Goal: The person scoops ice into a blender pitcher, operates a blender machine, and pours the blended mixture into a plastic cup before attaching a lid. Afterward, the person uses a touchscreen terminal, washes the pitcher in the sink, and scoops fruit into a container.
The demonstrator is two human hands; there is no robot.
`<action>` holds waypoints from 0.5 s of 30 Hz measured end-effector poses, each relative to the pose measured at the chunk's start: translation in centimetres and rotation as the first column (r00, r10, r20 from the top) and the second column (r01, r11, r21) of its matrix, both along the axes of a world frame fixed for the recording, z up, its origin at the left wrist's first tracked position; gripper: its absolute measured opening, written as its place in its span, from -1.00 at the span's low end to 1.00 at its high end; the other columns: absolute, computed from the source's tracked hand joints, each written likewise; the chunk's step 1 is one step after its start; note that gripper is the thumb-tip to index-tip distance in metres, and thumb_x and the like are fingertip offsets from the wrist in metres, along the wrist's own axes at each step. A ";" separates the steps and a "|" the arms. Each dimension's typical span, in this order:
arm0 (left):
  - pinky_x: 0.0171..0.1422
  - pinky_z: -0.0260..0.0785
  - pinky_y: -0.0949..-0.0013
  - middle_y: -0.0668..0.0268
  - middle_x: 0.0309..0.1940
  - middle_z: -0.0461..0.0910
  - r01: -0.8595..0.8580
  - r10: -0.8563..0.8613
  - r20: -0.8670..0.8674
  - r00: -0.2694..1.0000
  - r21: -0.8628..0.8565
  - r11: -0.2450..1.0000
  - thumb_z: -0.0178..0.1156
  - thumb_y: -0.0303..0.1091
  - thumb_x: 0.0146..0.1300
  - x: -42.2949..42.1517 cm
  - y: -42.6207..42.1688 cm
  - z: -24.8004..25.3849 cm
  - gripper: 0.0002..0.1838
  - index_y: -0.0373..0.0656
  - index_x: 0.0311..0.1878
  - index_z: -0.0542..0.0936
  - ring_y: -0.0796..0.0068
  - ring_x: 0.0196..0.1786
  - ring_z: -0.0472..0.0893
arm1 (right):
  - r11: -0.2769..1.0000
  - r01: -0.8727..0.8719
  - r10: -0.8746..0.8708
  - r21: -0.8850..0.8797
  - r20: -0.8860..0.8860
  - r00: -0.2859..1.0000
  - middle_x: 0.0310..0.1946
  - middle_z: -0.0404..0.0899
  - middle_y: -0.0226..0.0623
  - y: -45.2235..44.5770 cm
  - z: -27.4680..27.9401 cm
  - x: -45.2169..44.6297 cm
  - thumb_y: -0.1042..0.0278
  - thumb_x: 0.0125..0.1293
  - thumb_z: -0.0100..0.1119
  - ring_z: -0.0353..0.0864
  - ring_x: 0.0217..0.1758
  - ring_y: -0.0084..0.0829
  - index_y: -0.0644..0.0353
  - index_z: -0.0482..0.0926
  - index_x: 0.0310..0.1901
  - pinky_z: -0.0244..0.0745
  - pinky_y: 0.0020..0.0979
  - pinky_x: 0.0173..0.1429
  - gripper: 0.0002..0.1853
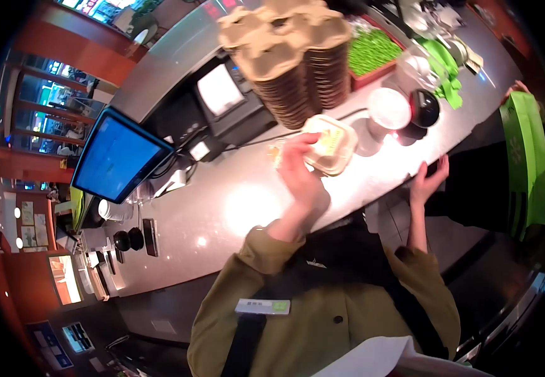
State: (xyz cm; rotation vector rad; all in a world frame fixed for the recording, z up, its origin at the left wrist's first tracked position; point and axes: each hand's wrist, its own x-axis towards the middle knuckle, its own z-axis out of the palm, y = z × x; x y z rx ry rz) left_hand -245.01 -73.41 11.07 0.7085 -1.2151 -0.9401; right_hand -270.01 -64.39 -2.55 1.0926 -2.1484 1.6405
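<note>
A pale takeaway box (333, 146) with a yellowish label on its lid is over the counter, in front of the stacked cardboard cup carriers (294, 63). My left hand (302, 173) is at the box's left edge, its fingers bent over the lid, slightly blurred. Something small and yellowish, too blurred to make out, shows just left of these fingers. Near the counter's front edge, my right hand (429, 181) has its fingers apart and holds nothing. A white-lidded cup (388, 110) and a round black object (424, 108) stand right of the box.
A monitor (120, 155), a printer (222, 94) and cables line the counter's left and back. Green artificial grass (373, 51) fills a planter behind. Clear cups (418, 68) and a green cloth (443, 72) lie right. A person in dark clothes holds a green bag (525, 160) at right.
</note>
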 end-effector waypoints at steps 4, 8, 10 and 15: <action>0.00 0.29 0.28 0.19 -0.47 0.57 -0.205 0.194 0.162 0.968 0.054 0.977 -0.37 0.03 0.39 16.1 -11.5 0.1 -0.36 -0.28 -0.48 0.52 0.30 -0.26 0.53 | 0.996 0.059 -0.048 -0.067 0.148 0.988 0.13 0.23 -0.08 2.2 -1.4 7.3 0.56 0.20 -0.02 0.35 0.13 -0.25 0.36 0.17 0.17 0.26 -0.35 0.17 -0.52; 0.00 0.26 0.18 0.14 -0.27 0.51 -0.424 0.485 0.782 0.391 -0.315 0.849 0.16 -0.17 0.05 21.9 -18.8 -2.8 -0.73 -0.21 -0.38 0.60 0.10 -0.10 0.41 | 0.989 -0.016 0.052 -0.144 0.255 0.965 0.09 0.23 -0.10 0.8 -2.5 14.8 0.61 0.16 -0.07 0.38 0.08 -0.24 0.37 0.18 0.14 0.29 -0.30 0.15 -0.53; 0.03 0.26 0.19 0.17 -0.25 0.52 -0.375 0.440 0.813 0.382 -0.299 0.878 0.19 -0.17 0.02 21.5 -19.4 -3.1 -0.75 -0.18 -0.41 0.62 0.11 -0.06 0.39 | 0.991 -0.021 0.064 -0.135 0.322 0.945 0.10 0.23 -0.12 0.2 -2.4 17.7 0.60 0.17 -0.07 0.37 0.07 -0.26 0.35 0.19 0.14 0.37 -0.35 0.04 -0.54; -0.11 0.38 0.19 0.15 -0.40 0.60 -0.505 0.241 0.835 0.494 0.050 0.862 0.19 -0.22 -0.02 21.5 -21.0 -1.9 -0.82 -0.09 -0.42 0.65 0.15 -0.26 0.55 | 0.985 0.010 0.081 -0.170 0.518 0.852 0.01 0.31 -0.18 -1.1 -0.5 20.6 0.55 0.18 -0.07 0.43 -0.03 -0.33 0.32 0.25 0.11 0.42 -0.44 -0.14 -0.59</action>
